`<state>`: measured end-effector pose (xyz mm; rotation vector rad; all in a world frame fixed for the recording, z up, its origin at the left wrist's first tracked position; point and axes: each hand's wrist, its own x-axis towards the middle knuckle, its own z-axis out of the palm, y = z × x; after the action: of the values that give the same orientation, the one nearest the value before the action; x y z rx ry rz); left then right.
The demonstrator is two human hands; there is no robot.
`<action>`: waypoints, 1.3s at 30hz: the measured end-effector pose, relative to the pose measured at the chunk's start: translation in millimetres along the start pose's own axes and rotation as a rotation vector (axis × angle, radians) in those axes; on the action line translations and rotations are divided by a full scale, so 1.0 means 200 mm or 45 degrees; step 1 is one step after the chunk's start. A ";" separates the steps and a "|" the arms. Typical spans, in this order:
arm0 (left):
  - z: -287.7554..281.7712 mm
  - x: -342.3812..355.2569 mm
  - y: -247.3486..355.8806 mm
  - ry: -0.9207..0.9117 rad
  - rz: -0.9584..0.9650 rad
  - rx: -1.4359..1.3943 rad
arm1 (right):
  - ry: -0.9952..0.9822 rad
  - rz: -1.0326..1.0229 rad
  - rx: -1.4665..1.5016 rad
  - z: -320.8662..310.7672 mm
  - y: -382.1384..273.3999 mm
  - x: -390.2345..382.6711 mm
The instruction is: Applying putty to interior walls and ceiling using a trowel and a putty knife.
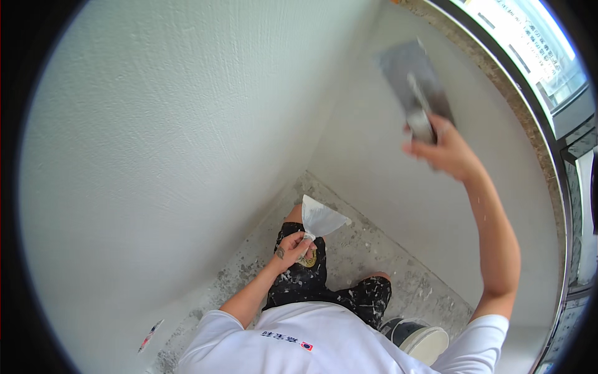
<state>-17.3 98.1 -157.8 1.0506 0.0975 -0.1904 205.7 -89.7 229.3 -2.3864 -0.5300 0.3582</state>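
My left hand [294,249] grips a wide putty knife [321,217] low over my paint-spattered black shorts, its pale smeared blade pointing up. My raised right hand [442,146] is wrapped round the handle of a rectangular metal trowel [408,68], which is slightly blurred and held at the pale wall [498,174] on the right, below the window. Whether the trowel touches that wall I cannot tell.
A textured white wall [156,106] rises on the left and meets the right wall in a corner. Below is a spotted grey floor [355,249]. A bucket [423,343] stands behind my right side. A window [529,43] with a rough sill edge curves along the right.
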 end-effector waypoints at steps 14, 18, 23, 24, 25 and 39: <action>0.41 0.19 0.33 -1.060 -0.366 -0.043 | 0.891 0.048 1.541 0.55 0.53 -0.74; 0.47 0.25 0.50 -1.060 -0.187 -0.180 | 0.218 0.231 0.815 0.51 0.74 -0.88; 0.46 0.28 0.76 -0.580 0.125 0.429 | 0.488 0.645 1.602 0.53 0.96 -1.17; 0.47 0.28 0.78 -0.426 0.241 0.587 | 0.500 0.639 1.631 0.55 0.95 -1.23; 0.48 0.29 0.81 -0.441 0.232 0.616 | 0.485 0.580 1.820 0.57 0.93 -1.29; 0.62 0.29 0.76 -0.317 1.464 1.435 | -0.060 0.537 1.740 0.69 0.94 -1.20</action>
<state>68.9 57.3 23.9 2.0079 -0.9309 0.7632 -5.9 -255.8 30.7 -1.1162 0.2201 0.6755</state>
